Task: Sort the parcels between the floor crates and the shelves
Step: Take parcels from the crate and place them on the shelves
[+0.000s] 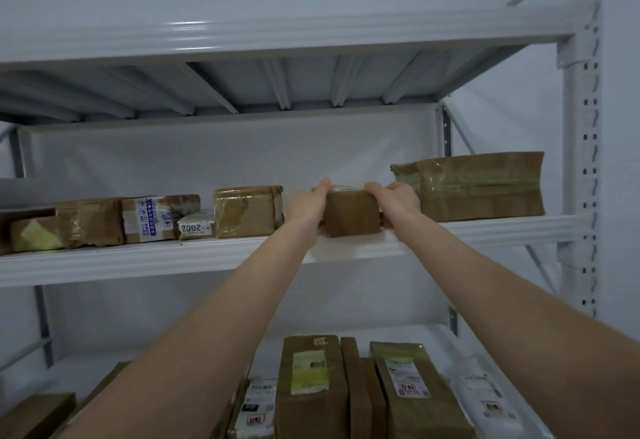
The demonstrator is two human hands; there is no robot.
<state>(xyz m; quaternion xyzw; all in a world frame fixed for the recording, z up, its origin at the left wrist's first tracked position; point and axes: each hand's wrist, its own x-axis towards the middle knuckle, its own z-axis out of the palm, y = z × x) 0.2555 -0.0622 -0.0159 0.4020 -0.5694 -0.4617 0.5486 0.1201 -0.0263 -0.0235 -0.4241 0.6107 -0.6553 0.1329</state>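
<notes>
You have two bare arms, your left arm [207,317] and your right arm [502,286], both long and smooth, thick near you and thin at the wrists, and each ends in a bare hand, your left hand [306,204] and your right hand [398,201].

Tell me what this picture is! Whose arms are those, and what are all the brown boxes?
There is no machine here. The arms belong to a person wearing a camera on their head, so you see what they see. They are facing a white metal rack. The left hand and the right hand hold a small brown parcel by its two sides, at the front of the middle shelf. More parcels sit along that shelf: a big parcel to the right, a taped parcel to the left, and a labelled parcel marked 2008, upside down. The lower shelf holds more labelled parcels.
</notes>
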